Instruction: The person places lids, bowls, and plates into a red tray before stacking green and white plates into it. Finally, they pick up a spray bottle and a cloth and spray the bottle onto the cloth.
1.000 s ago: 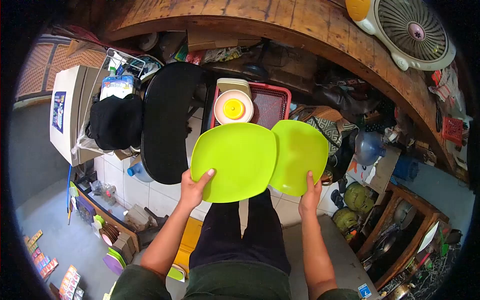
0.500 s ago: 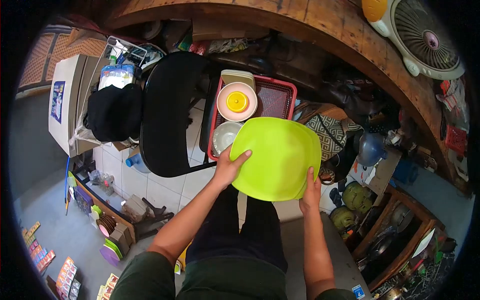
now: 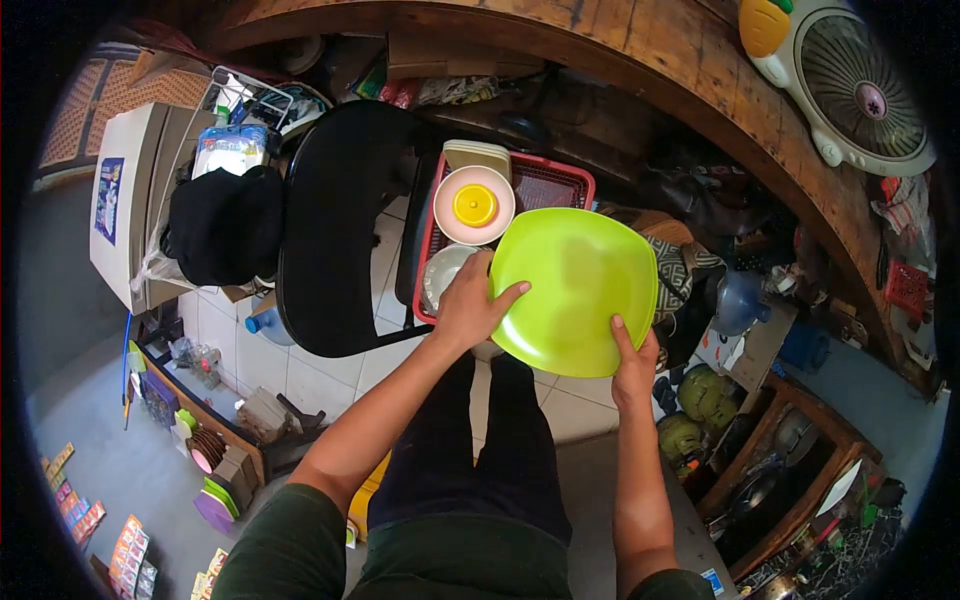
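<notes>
A black chair (image 3: 335, 225) stands at left, beside a red basket (image 3: 560, 185) holding a pink lid (image 3: 473, 204) and a bowl (image 3: 445, 272). Over the basket's right end, the left hand (image 3: 470, 305) grips the green plates (image 3: 575, 290) by their left edge; the right hand (image 3: 634, 365) clasps the lower edge, keeping them level.

Left hand (image 3: 468, 305) and right hand (image 3: 634, 362), both gripping.

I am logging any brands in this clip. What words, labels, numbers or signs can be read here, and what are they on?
None can be read.
Blue label on the white appliance: too blurred.
Packet in the wire basket: print too small.
Packets on the floor: print too small.
Lime green plates: no print.
</notes>
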A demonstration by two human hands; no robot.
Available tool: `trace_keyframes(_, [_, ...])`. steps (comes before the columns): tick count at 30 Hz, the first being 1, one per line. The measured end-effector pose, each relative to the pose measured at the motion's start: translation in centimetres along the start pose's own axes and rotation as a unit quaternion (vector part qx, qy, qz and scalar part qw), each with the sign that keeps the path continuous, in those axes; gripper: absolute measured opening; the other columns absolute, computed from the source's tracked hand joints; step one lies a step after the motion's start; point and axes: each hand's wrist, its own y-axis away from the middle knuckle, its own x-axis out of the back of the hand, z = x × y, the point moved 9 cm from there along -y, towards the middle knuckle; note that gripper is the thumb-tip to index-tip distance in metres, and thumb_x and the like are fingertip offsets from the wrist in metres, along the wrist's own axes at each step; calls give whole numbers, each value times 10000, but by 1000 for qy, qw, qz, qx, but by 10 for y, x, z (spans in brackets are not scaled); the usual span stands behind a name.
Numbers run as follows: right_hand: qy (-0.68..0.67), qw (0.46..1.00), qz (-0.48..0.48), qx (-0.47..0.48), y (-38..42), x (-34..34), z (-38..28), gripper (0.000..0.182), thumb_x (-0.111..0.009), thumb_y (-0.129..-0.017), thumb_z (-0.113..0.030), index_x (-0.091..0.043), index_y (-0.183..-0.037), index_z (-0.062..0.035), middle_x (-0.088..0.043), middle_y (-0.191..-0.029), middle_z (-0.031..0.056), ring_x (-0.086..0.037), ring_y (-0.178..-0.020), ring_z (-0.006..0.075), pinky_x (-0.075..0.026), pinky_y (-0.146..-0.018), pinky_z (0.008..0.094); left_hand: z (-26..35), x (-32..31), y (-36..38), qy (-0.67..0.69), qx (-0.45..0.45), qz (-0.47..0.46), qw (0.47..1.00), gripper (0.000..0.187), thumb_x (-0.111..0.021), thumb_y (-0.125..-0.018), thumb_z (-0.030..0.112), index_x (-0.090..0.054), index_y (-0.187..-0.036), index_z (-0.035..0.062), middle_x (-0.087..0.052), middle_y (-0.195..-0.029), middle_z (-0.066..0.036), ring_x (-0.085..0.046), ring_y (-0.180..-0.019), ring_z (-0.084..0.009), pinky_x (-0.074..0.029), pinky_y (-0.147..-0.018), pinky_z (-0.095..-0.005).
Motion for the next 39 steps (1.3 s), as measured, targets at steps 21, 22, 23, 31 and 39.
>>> trace_keyframes(21, [639, 414, -339, 552, -54, -157, -130, 302, -543, -812, -139, -669, -1061, -254, -643, -1099, 14, -614, -1052, 235, -507, -872, 367, -23, -47, -3, 420, 251, -79, 869, 595, -570, -922, 445, -385, -1259, -8, -515, -1165, -160, -646, -970, -276, -563, -790, -379])
trace_keyframes(22, [635, 383, -359, 566, -55, -160, -126, 291, -544, -806, -151, -675, -1043, -257, -641, -1106, 12, -595, -1091, 232, -480, -922, 380, -20, -61, -1, 475, 273, -117, 829, 581, -571, -927, 413, -378, -1272, -11, -506, -1187, -167, -635, -1001, -293, -555, -819, -397])
trace_keyframes(23, [635, 383, -360, 566, -63, -163, -123, 291, -544, -806, -151, -675, -1043, -257, -641, -1106, 12, -595, -1091, 232, -480, -922, 380, -16, -73, 2, 527, 293, -153, 783, 568, -573, -932, 381, -371, -1285, -15, -496, -1209, -174, -624, -1032, -309, -547, -848, -416])
trace_keyframes(31, [676, 288, -457, 502, -87, -186, -73, 284, -534, -819, -168, -693, -1021, -291, -590, -1109, 17, -515, -1145, 211, -401, -977, 370, -42, -117, -9, 604, 347, -89, 712, 578, -551, -952, 261, -281, -1426, 71, -457, -1271, -154, -560, -1122, -321, -501, -924, -435])
trace_keyframes(39, [656, 349, -493, 453, -114, -190, -39, 252, -544, -850, -227, -700, -1039, -284, -603, -1117, 18, -514, -1161, 248, -391, -1006, 398, -79, -127, 6, 626, 380, -56, 678, 660, -656, -888, 250, -283, -1418, 125, -518, -1170, -112, -570, -1005, -266, -507, -862, -403])
